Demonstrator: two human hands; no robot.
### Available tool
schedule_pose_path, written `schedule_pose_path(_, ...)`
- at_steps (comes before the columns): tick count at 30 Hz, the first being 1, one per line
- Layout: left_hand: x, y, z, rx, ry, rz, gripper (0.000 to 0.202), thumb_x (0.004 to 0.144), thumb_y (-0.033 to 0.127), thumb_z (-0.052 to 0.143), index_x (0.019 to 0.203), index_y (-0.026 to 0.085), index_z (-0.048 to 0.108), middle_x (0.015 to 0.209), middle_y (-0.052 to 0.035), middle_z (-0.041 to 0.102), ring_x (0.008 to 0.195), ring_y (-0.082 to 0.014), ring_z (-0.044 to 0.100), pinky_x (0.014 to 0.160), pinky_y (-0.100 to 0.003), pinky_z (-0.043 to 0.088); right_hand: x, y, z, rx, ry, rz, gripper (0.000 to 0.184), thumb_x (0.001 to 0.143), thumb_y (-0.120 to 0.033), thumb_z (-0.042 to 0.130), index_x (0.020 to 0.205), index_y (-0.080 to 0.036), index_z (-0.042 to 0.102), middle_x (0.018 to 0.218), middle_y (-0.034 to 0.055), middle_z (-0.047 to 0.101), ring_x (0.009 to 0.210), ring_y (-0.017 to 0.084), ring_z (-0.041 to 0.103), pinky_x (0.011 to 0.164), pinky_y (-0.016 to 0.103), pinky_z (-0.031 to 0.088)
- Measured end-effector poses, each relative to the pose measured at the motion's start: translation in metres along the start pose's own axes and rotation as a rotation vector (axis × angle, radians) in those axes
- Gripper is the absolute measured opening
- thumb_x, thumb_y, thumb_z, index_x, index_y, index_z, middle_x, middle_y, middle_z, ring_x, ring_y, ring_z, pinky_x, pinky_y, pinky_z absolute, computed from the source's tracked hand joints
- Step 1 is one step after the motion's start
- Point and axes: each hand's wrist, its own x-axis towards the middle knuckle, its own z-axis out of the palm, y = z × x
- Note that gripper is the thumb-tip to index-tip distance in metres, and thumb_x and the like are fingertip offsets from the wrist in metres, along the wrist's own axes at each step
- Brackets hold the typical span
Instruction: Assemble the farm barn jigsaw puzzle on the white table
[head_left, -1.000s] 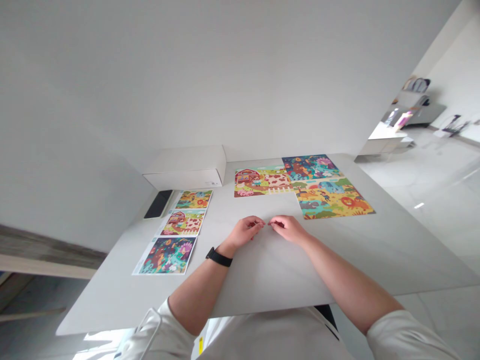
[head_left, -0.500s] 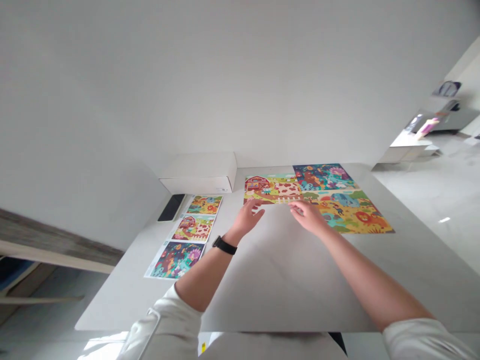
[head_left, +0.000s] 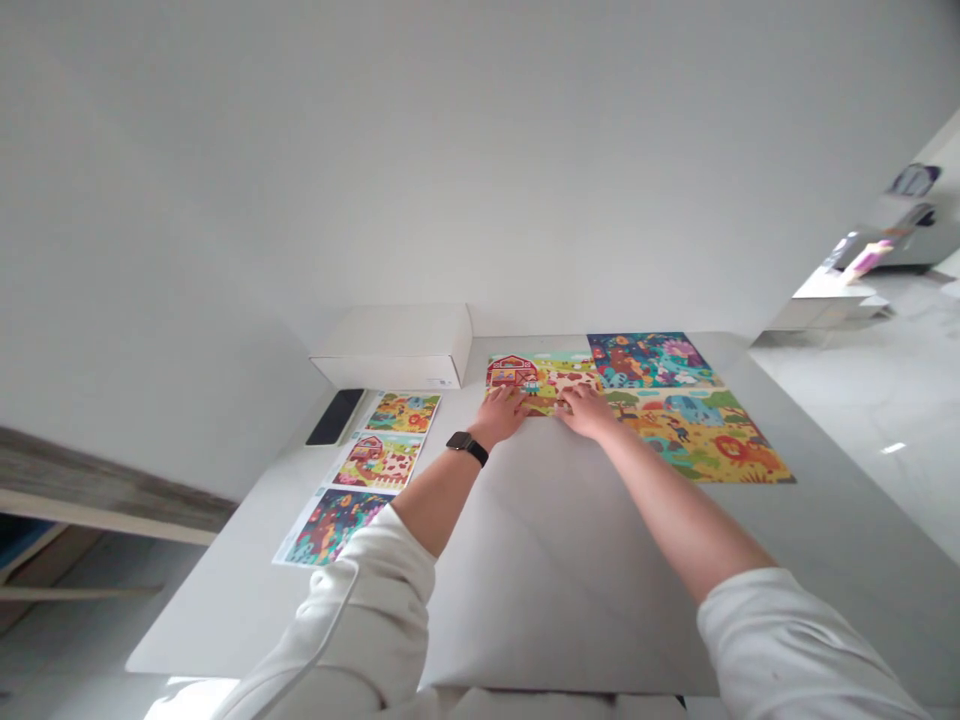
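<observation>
Three finished jigsaw puzzles lie side by side at the far end of the white table (head_left: 570, 560): a farm puzzle with a red barn (head_left: 525, 372), a dark blue jungle puzzle (head_left: 649, 358) and a yellow savanna puzzle (head_left: 705, 435). My left hand (head_left: 504, 412), with a black watch on its wrist, rests flat on the near left part of the farm puzzle. My right hand (head_left: 586, 410) lies flat on that puzzle's near right part. Both hands have their fingers stretched out and hold nothing.
A white box (head_left: 397, 348) stands at the back left. A black phone (head_left: 335, 416) lies beside three printed picture cards (head_left: 379, 458) in a row along the left side. The floor drops away at the right; shelves stand far off.
Both hands moved away from me, from the bare middle of the table, where their fingertips were pinched together, onto the farm puzzle, and now lie flat on it.
</observation>
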Motion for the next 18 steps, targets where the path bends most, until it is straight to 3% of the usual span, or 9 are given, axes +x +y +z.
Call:
schedule_pose_path(6, -0.056, 0.016, -0.014, 0.015, -0.039, -0.013, 0.043, 0.105, 0.033, 0.054, 0.145, 0.025, 0.068, 0.15, -0.0138, 0.066, 0.143, -0.0301, 0.055, 0.128, -0.053, 0.039, -0.057, -0.022, -0.006, -0.004, -0.023, -0.033, 0.044, 0.105, -0.044, 0.064, 0.144, -0.025, 0.069, 0.147, 0.0163, 0.065, 0.14, 0.035, 0.058, 0.12, 0.048, 0.045)
schedule_pose_path(9, -0.1, 0.029, -0.024, 0.029, -0.048, -0.016, 0.045, 0.104, 0.038, 0.06, 0.147, 0.027, 0.068, 0.158, -0.0144, 0.06, 0.148, -0.034, 0.051, 0.128, -0.054, 0.04, -0.107, -0.044, -0.004, -0.024, 0.01, -0.067, 0.045, 0.104, -0.037, 0.064, 0.147, -0.023, 0.067, 0.145, 0.0182, 0.065, 0.14, 0.037, 0.056, 0.118, 0.051, 0.045)
schedule_pose_path(14, -0.184, 0.056, -0.043, 0.023, -0.082, -0.01, 0.048, 0.103, 0.044, 0.064, 0.15, 0.033, 0.066, 0.16, -0.0122, 0.057, 0.149, -0.0372, 0.052, 0.122, -0.054, 0.047, -0.191, -0.076, 0.0, -0.021, 0.053, -0.095, 0.043, 0.105, -0.03, 0.061, 0.147, -0.03, 0.067, 0.144, 0.0166, 0.066, 0.135, 0.036, 0.059, 0.115, 0.052, 0.046)
schedule_pose_path(18, -0.228, 0.073, -0.053, -0.016, -0.087, -0.005, 0.051, 0.1, 0.047, 0.07, 0.149, 0.035, 0.067, 0.158, -0.0126, 0.06, 0.143, -0.0388, 0.057, 0.118, -0.056, 0.05, -0.227, -0.079, -0.005, 0.051, 0.022, -0.135, 0.041, 0.104, -0.03, 0.06, 0.143, -0.029, 0.072, 0.138, 0.0162, 0.069, 0.134, 0.035, 0.061, 0.115, 0.053, 0.048)
